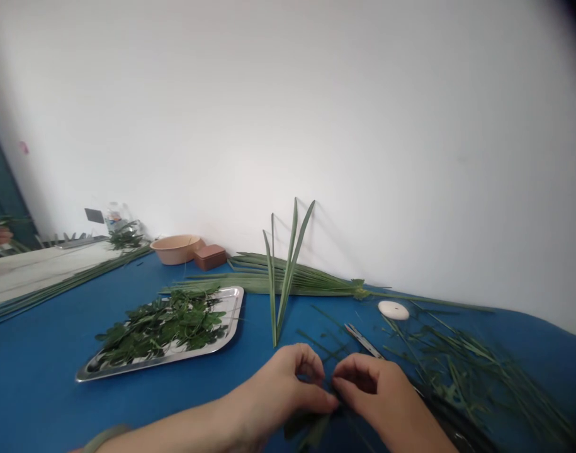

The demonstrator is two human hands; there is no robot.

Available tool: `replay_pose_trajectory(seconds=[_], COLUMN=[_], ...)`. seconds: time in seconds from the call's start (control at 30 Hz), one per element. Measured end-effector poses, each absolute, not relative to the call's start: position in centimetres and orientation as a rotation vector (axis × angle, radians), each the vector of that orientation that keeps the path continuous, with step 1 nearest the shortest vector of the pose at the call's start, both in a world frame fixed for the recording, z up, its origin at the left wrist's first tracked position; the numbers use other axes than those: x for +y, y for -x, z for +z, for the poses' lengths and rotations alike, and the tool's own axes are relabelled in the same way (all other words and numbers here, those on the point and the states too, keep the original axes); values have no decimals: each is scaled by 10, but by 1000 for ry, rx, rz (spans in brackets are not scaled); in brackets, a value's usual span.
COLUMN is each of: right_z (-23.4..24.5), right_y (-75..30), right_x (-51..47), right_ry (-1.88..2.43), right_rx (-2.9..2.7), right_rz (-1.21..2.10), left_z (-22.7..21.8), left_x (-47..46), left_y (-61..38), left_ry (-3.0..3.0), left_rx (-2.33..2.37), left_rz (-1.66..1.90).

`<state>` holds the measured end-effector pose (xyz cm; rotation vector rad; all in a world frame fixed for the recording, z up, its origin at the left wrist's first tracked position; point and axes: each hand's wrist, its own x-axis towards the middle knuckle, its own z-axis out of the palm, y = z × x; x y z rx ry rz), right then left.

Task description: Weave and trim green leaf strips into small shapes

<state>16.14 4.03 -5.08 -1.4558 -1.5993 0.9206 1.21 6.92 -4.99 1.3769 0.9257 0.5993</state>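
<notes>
My left hand (288, 390) and right hand (382, 390) meet at 6 o'clock on the blue desk (42, 377). The fingers of both are curled in and pinched on a narrow leaf strip (311, 431), whose green end shows just below my left thumb. I judge the strip light, thin and pliant along its length. It is likely to crease or split along the grain if nipped hard, so flat finger-pad pressure near the fold suits it best

Four long upright blades (282, 277) rise just behind my left hand towards 12 o'clock. I cannot tell whether they join the strip I hold

Scissors (363, 340) lie close at 1 o'clock, blades near my right knuckles, with a white disc (393, 309) beyond. Loose trimmings (467, 358) crowd 2 to 3 o'clock. A steel tray (235, 302) of leaves sits at 10 o'clock, its corner near the blades. A leaf bundle (325, 286) lies along the wall. Bare cloth lies at 8 to 9 o'clock
</notes>
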Motion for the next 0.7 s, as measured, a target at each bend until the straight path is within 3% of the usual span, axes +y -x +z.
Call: replay_pose_trajectory(seconds=[0.13,0.27,0.5,0.7], right_z=[-54,-53,-64,-79], right_y=[-165,-163,-166,-160], right_x=[43,42,42,44], right_ry=[1339,1314,1238,1074], right_rx=[-1416,-1396,-1070,-1008], right_rz=[1202,1209,1338,1409], left_z=[-53,-46,-36,-52], left_x=[71,71,73,71], left_y=[-12,-11,-5,-9], left_ry=[-1479,-1640,-1179,-1005], left_rx=[948,997,906,730], left_rz=[648,677,972,669])
